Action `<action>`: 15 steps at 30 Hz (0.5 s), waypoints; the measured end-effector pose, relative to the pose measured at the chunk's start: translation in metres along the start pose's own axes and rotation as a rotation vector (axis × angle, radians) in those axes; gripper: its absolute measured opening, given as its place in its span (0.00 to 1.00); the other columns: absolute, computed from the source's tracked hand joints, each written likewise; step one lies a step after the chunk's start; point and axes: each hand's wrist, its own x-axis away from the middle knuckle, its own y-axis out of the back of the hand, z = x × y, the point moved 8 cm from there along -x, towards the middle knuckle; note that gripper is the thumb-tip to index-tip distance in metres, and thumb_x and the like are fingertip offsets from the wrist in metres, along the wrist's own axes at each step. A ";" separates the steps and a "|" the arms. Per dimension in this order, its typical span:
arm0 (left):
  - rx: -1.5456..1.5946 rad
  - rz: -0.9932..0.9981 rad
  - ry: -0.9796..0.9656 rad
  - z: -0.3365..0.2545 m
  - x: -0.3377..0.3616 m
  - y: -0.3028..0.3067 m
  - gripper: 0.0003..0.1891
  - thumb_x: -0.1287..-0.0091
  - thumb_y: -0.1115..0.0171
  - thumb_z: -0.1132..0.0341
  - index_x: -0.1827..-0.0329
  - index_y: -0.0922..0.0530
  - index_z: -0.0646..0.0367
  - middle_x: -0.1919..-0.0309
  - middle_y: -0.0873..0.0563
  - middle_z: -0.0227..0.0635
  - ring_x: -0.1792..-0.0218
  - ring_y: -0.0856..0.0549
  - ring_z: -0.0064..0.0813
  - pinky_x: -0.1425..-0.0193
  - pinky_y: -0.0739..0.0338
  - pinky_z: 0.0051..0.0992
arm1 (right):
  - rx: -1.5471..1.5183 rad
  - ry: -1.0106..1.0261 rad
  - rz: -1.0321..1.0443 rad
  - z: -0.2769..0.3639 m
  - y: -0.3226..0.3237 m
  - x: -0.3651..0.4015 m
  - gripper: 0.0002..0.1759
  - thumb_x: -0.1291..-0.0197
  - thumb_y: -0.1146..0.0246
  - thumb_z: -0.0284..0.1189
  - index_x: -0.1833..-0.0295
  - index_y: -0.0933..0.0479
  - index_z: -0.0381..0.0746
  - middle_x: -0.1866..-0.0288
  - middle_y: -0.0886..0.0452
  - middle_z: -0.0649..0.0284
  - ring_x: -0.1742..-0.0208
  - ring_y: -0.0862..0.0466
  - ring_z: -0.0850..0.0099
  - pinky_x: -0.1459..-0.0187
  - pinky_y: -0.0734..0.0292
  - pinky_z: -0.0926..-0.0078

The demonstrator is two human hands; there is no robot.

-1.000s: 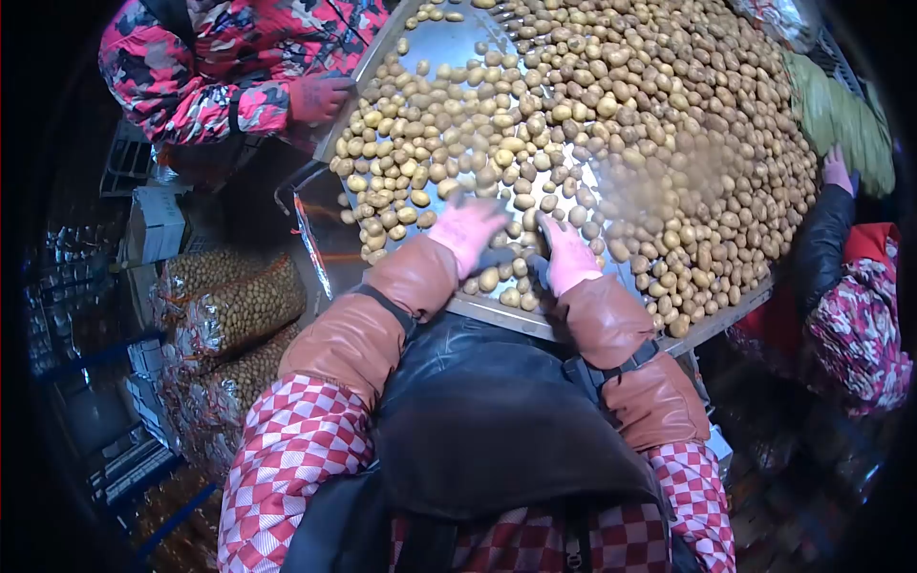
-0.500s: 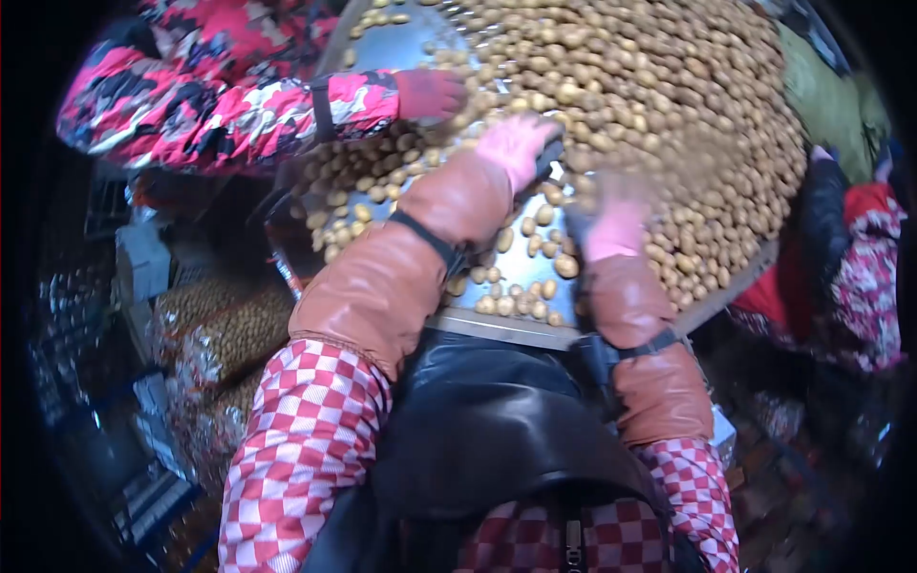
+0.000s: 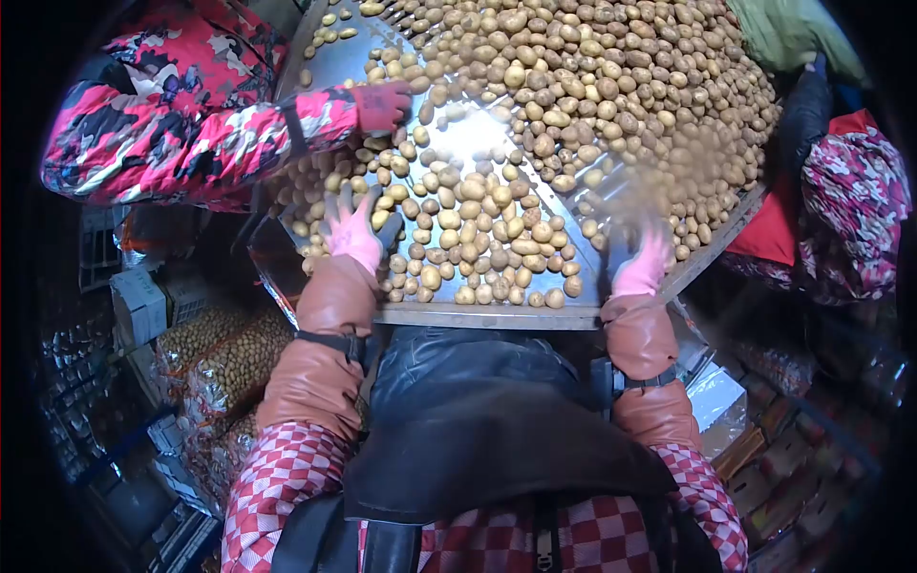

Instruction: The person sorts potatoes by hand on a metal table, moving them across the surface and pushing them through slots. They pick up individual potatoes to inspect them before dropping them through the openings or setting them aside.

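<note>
Left hand (image 3: pixel 353 232) is spread wide on the potatoes (image 3: pixel 478 239) at the near left edge of the table (image 3: pixel 497 316). Right hand (image 3: pixel 642 263) is blurred at the right edge, grip unclear. Risk: a hard sweep could roll potatoes off the rim. Half a second ago both hands reached farther in and closer together.

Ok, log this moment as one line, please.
left hand: spread on potatoes, table left edge | right hand: blurred, at right edge | co-worker's hand: on potatoes, upper left
</note>
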 end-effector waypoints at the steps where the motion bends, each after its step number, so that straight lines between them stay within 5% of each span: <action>1: -0.009 -0.050 0.105 -0.002 0.008 0.003 0.31 0.35 0.31 0.43 0.28 0.22 0.37 0.21 0.34 0.43 0.19 0.43 0.55 0.20 0.50 0.62 | 0.191 -0.242 0.160 -0.021 -0.010 -0.002 0.44 0.38 0.29 0.50 0.19 0.36 0.53 0.16 0.39 0.54 0.17 0.42 0.45 0.25 0.40 0.34; 3: -0.026 -0.198 0.163 -0.021 0.020 0.008 0.31 0.35 0.30 0.46 0.29 0.21 0.42 0.23 0.31 0.44 0.20 0.40 0.54 0.20 0.50 0.64 | 0.380 -0.376 0.445 -0.003 -0.035 0.001 0.47 0.38 0.31 0.55 0.17 0.40 0.56 0.13 0.48 0.55 0.15 0.47 0.47 0.26 0.45 0.26; 5: 0.029 -0.240 -0.112 -0.064 0.025 -0.006 0.28 0.34 0.29 0.50 0.32 0.20 0.45 0.26 0.27 0.44 0.23 0.35 0.54 0.20 0.48 0.61 | 0.371 -0.160 0.337 0.029 -0.048 0.009 0.43 0.37 0.32 0.56 0.21 0.34 0.50 0.15 0.45 0.49 0.16 0.46 0.47 0.27 0.43 0.28; 8: 0.250 -0.113 -0.472 -0.148 0.025 -0.012 0.26 0.34 0.29 0.55 0.33 0.20 0.46 0.28 0.25 0.43 0.24 0.32 0.54 0.20 0.44 0.55 | -0.034 -0.081 0.530 0.081 -0.075 0.020 0.32 0.37 0.34 0.41 0.28 0.28 0.47 0.21 0.37 0.46 0.28 0.29 0.45 0.31 0.32 0.46; 9: 0.300 -0.042 -0.545 -0.169 0.022 -0.017 0.26 0.34 0.30 0.56 0.33 0.21 0.47 0.27 0.26 0.43 0.23 0.33 0.54 0.20 0.43 0.53 | 0.006 0.161 0.424 0.109 -0.081 0.027 0.32 0.38 0.35 0.34 0.27 0.28 0.48 0.20 0.38 0.47 0.26 0.29 0.48 0.31 0.28 0.50; 11: 0.173 0.045 -0.754 -0.184 0.013 -0.034 0.34 0.34 0.33 0.45 0.25 0.28 0.45 0.23 0.31 0.43 0.20 0.38 0.53 0.19 0.49 0.63 | -0.251 0.073 0.725 0.113 -0.101 0.036 0.30 0.33 0.40 0.23 0.24 0.29 0.45 0.18 0.38 0.43 0.23 0.30 0.47 0.24 0.32 0.59; 13: -0.064 0.075 -0.820 -0.166 -0.010 -0.026 0.35 0.35 0.35 0.41 0.26 0.28 0.41 0.22 0.33 0.42 0.19 0.39 0.52 0.20 0.50 0.66 | -0.737 0.072 0.635 0.105 -0.089 0.028 0.28 0.31 0.42 0.19 0.26 0.26 0.46 0.25 0.27 0.45 0.24 0.27 0.57 0.25 0.33 0.63; 15: -0.028 0.148 -0.585 -0.114 -0.043 -0.033 0.31 0.33 0.36 0.39 0.28 0.24 0.36 0.22 0.31 0.43 0.19 0.38 0.49 0.19 0.51 0.65 | -0.817 -0.085 0.515 0.067 -0.092 0.005 0.19 0.26 0.41 0.24 0.34 0.18 0.42 0.41 0.15 0.54 0.39 0.18 0.67 0.33 0.27 0.71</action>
